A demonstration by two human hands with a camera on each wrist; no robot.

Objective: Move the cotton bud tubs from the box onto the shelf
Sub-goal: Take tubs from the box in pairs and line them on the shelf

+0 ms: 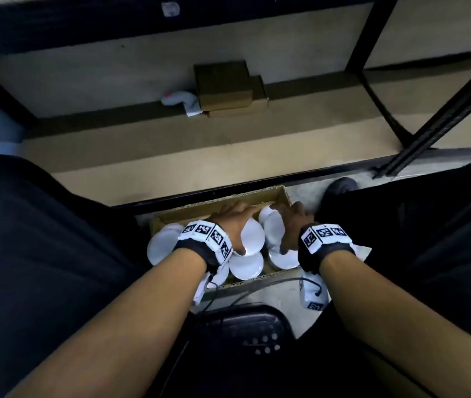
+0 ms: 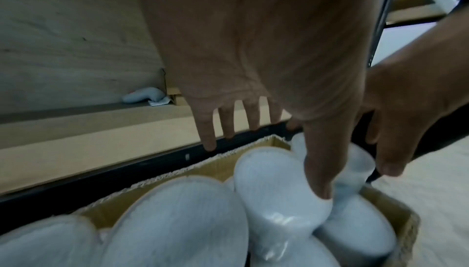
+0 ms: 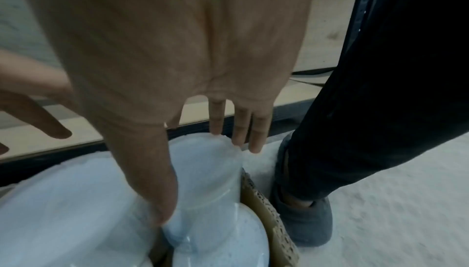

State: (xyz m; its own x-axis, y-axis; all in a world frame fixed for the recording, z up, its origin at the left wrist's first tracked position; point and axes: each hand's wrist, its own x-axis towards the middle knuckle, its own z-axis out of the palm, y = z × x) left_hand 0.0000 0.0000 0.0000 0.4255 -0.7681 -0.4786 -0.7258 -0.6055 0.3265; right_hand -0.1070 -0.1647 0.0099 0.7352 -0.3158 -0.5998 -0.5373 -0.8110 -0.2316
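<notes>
A low cardboard box (image 1: 283,196) sits on the floor between my knees, packed with several white cotton bud tubs wrapped in clear film. My left hand (image 1: 237,216) reaches over one tilted tub (image 2: 274,191). Its fingers (image 2: 210,141) stretch straight past the tub, and the thumb presses on the tub's right side. My right hand (image 1: 288,222) spans another tub (image 3: 208,171) at the box's right end, straight fingertips (image 3: 238,141) touching its far rim and the thumb pushed down at its near side. The lowest shelf board (image 1: 171,156) lies just beyond the box.
Two small cardboard boxes (image 1: 228,87) and a pale grey object (image 1: 179,99) sit at the back of the shelf. Black metal shelf uprights (image 1: 444,119) stand at the right. My dark-trousered legs flank the box, with a grey shoe (image 3: 302,221) beside its right wall.
</notes>
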